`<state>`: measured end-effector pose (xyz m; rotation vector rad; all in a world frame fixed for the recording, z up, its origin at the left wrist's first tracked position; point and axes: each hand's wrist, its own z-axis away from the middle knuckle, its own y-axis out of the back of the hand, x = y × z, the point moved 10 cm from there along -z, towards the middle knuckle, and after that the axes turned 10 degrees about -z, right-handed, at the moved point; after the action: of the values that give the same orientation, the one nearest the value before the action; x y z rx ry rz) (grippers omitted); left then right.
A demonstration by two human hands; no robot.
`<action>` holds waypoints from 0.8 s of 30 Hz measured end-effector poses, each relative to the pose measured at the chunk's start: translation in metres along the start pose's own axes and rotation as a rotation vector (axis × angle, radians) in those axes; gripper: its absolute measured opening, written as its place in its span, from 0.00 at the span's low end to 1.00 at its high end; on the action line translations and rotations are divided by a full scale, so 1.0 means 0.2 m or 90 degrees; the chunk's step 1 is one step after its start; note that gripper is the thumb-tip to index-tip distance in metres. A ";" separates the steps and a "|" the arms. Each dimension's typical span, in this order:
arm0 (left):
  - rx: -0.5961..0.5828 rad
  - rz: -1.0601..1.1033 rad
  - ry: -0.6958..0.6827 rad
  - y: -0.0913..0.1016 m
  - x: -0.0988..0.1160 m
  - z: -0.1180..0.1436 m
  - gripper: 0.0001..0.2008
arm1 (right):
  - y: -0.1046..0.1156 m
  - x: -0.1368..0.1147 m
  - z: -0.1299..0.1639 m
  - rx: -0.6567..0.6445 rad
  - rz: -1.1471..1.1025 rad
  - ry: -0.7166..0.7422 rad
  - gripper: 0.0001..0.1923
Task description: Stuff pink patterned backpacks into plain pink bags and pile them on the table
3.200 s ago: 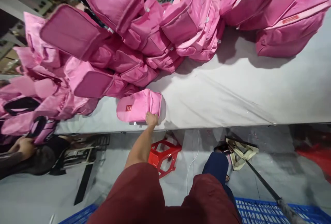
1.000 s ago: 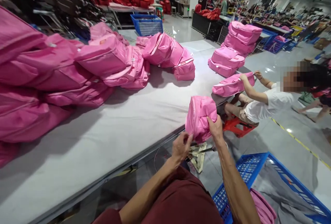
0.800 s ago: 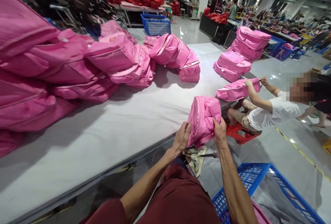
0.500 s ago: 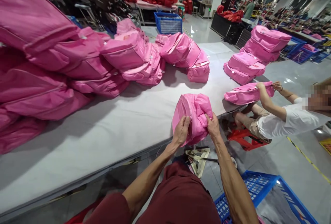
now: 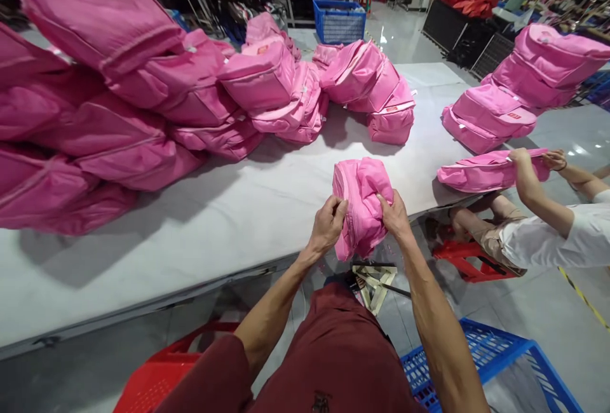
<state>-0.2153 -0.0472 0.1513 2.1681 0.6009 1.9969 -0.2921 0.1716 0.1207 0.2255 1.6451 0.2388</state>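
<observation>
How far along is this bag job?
Looks done: a neat stack of bags sits at the table's far right. In hand: the left hand and right hand both grip one crumpled pink bag at the table edge; a co-worker handles another bag. Left, probably: the big loose pile on the left, so plenty remains.

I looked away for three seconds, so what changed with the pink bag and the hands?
The pink bag left the table; then only the left hand touched it, now the right hand grips too. The piled bags stayed.
</observation>
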 end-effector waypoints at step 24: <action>-0.031 -0.355 -0.229 -0.05 -0.09 0.26 0.23 | 0.00 -0.06 -0.03 0.021 0.133 -0.004 0.19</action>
<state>-0.1675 -0.0365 0.1258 1.9689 0.9519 1.2907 -0.2971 0.1682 0.1321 0.4239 1.6199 0.3698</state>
